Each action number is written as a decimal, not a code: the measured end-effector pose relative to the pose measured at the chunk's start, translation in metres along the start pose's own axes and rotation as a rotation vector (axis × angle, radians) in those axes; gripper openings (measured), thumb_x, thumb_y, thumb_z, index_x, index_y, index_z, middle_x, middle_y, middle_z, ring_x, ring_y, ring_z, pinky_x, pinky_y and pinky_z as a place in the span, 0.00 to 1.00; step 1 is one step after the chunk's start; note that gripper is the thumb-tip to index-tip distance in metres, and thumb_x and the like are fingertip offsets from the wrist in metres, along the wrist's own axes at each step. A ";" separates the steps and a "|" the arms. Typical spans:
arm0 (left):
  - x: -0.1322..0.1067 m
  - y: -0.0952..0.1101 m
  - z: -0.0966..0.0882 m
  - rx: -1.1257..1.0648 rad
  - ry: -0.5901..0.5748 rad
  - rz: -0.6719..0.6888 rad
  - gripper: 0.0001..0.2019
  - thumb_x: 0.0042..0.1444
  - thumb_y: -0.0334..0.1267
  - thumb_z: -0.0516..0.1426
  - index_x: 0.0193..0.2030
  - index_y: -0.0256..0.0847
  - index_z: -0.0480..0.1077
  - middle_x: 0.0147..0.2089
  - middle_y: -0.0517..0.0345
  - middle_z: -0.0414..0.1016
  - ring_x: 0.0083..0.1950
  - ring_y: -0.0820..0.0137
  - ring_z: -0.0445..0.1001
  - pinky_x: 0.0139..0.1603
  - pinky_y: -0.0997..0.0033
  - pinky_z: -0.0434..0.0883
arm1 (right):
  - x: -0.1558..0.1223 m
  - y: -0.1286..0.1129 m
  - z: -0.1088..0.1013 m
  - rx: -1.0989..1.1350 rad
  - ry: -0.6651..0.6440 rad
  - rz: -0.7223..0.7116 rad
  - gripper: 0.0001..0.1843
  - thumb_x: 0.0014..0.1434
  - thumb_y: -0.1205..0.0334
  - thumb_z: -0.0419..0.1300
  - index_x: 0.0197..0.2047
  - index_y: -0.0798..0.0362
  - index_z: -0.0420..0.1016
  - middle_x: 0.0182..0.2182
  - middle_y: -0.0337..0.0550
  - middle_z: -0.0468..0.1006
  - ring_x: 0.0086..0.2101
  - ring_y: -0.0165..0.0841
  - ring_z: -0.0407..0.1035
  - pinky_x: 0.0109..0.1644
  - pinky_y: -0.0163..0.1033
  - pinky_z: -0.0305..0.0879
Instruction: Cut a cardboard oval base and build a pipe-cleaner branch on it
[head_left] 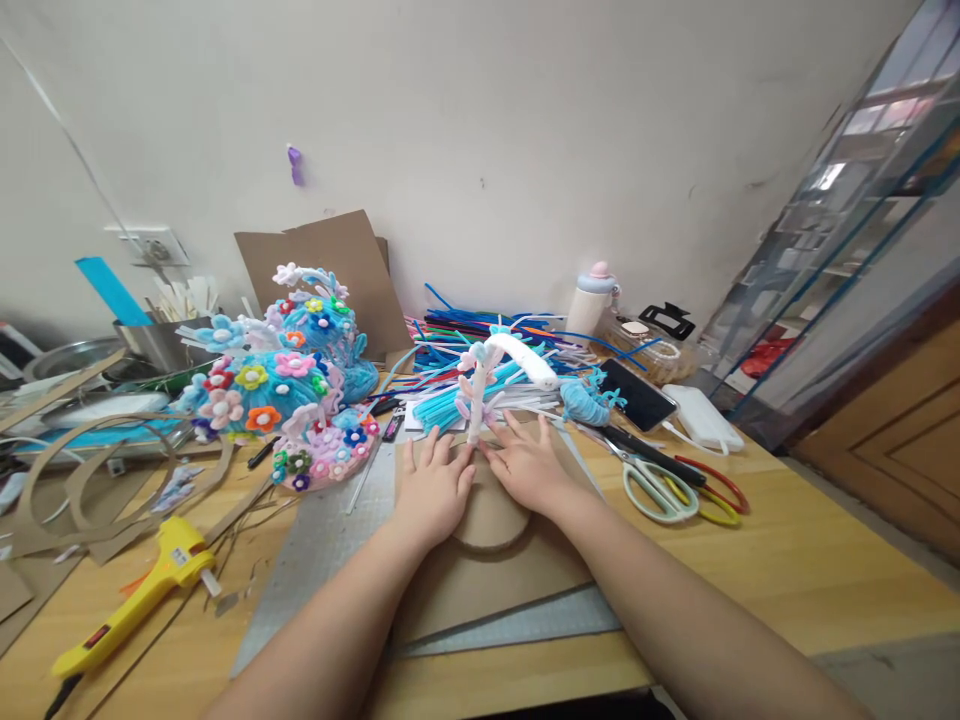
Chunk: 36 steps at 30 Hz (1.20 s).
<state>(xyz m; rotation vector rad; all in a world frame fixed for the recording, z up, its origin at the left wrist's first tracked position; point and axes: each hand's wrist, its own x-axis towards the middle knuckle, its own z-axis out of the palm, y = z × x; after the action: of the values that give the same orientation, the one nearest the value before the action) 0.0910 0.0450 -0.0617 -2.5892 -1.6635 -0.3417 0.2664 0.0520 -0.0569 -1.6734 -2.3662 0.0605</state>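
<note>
My left hand (pixel 435 490) and my right hand (pixel 529 465) lie flat with fingers spread on a brown cardboard piece (pixel 495 570) that has a curved cut-out. Between the fingertips stands a small upright pink-and-white pipe-cleaner stem (pixel 476 400), which both hands touch at its base. The cardboard rests on a grey cutting mat (pixel 315 550) on the wooden table (pixel 787 560). Neither hand grips anything.
A flowered pipe-cleaner headpiece (pixel 289 385) sits at the left, a yellow glue gun (pixel 142 595) at the near left, cardboard rings (pixel 90 480) beyond it. Loose pipe cleaners (pixel 480 345) pile up behind. Scissors (pixel 667 485), a phone (pixel 637 395) and a bottle (pixel 592 300) stand to the right.
</note>
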 end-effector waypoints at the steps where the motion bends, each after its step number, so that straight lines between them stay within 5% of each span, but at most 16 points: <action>1: 0.000 0.000 0.000 0.000 0.002 0.002 0.21 0.66 0.46 0.39 0.61 0.52 0.62 0.65 0.53 0.60 0.70 0.58 0.46 0.65 0.38 0.40 | 0.000 0.000 0.000 -0.001 -0.003 0.001 0.25 0.67 0.54 0.36 0.53 0.38 0.72 0.64 0.34 0.56 0.66 0.40 0.39 0.62 0.64 0.17; 15: -0.002 -0.001 0.000 -0.071 0.000 -0.029 0.20 0.65 0.47 0.40 0.61 0.56 0.61 0.65 0.57 0.60 0.70 0.58 0.47 0.64 0.36 0.40 | -0.005 0.000 0.000 0.104 0.027 0.020 0.21 0.67 0.56 0.40 0.54 0.38 0.71 0.64 0.35 0.57 0.65 0.42 0.41 0.61 0.70 0.20; 21: 0.002 -0.009 -0.014 -0.155 0.102 -0.142 0.21 0.65 0.41 0.41 0.63 0.52 0.59 0.66 0.57 0.59 0.68 0.59 0.50 0.65 0.40 0.42 | -0.003 0.013 -0.012 0.339 0.115 0.104 0.20 0.65 0.58 0.45 0.57 0.40 0.68 0.60 0.37 0.66 0.62 0.41 0.52 0.63 0.66 0.18; 25: 0.004 -0.012 -0.016 -0.171 0.127 -0.179 0.20 0.62 0.35 0.46 0.60 0.50 0.64 0.65 0.55 0.61 0.68 0.56 0.52 0.64 0.38 0.44 | 0.001 0.023 -0.006 0.404 0.151 0.193 0.24 0.62 0.65 0.46 0.60 0.46 0.66 0.60 0.44 0.65 0.60 0.42 0.56 0.65 0.64 0.27; 32: 0.002 -0.007 -0.003 -0.225 0.122 -0.146 0.19 0.59 0.34 0.50 0.55 0.53 0.69 0.63 0.55 0.65 0.66 0.56 0.55 0.63 0.38 0.47 | 0.012 0.026 0.028 0.540 0.222 0.170 0.25 0.60 0.67 0.47 0.60 0.55 0.65 0.57 0.48 0.68 0.57 0.34 0.61 0.61 0.41 0.56; 36: 0.001 -0.005 -0.005 -0.251 0.175 -0.160 0.21 0.56 0.28 0.51 0.51 0.56 0.72 0.58 0.59 0.69 0.63 0.59 0.59 0.63 0.45 0.50 | 0.017 0.032 0.038 0.591 0.239 0.212 0.23 0.58 0.64 0.52 0.57 0.58 0.69 0.54 0.53 0.71 0.54 0.39 0.65 0.59 0.44 0.59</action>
<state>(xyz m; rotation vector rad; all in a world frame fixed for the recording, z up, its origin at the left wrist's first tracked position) 0.0864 0.0474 -0.0570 -2.5025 -1.8754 -0.8090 0.2823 0.0829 -0.0965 -1.5175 -1.7550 0.5126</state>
